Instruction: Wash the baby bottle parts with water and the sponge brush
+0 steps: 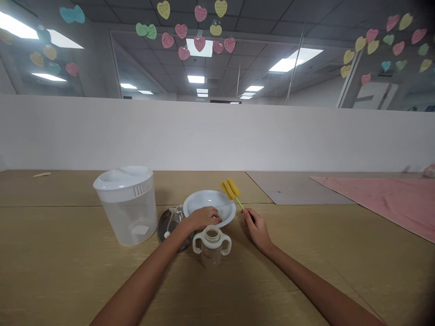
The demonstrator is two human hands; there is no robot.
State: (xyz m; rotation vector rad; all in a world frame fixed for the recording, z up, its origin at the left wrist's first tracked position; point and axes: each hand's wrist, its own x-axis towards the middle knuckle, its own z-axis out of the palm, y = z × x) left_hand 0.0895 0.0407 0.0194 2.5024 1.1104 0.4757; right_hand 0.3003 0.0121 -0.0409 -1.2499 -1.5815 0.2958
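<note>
My left hand [202, 218] rests on the near rim of a white bowl [209, 202], fingers curled over something small that I cannot make out. My right hand [255, 227] lies on the wooden table, fingers closed on the thin green handle of a yellow sponge brush [231, 189], whose head leans on the bowl's far right rim. A clear two-handled baby cup [211, 245] stands open just in front of the bowl, between my hands. A round dark lid [166, 225] with a clear part on it lies to the bowl's left.
A translucent plastic pitcher [125, 206] with a white lid stands at the left. A pink cloth [387, 199] covers the table's right end. A white partition [217, 133] runs along the table's far edge. A grey mat [288, 188] lies behind the bowl.
</note>
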